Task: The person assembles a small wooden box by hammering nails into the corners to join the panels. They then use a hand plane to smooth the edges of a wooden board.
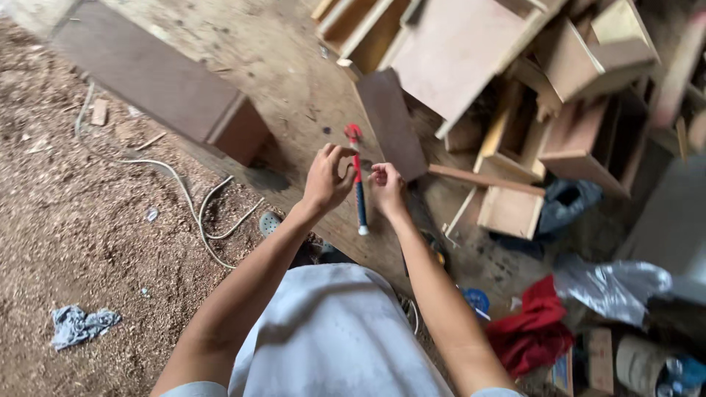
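Both hands, left hand (326, 179) and right hand (386, 187), hold a red-and-blue tool (358, 180) above the workbench (279, 66).

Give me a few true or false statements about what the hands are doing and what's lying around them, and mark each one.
1. The left hand and right hand are together at a red and blue tool. True.
2. The tool lies flat on the floor, away from the hands. False: it is held up between the hands over the wooden board.
3. A white cable trails across the sawdust on the left. True.
4. A red cloth lies at lower right. True.
5. The wooden boxes are stacked at lower left. False: they are piled at upper right.
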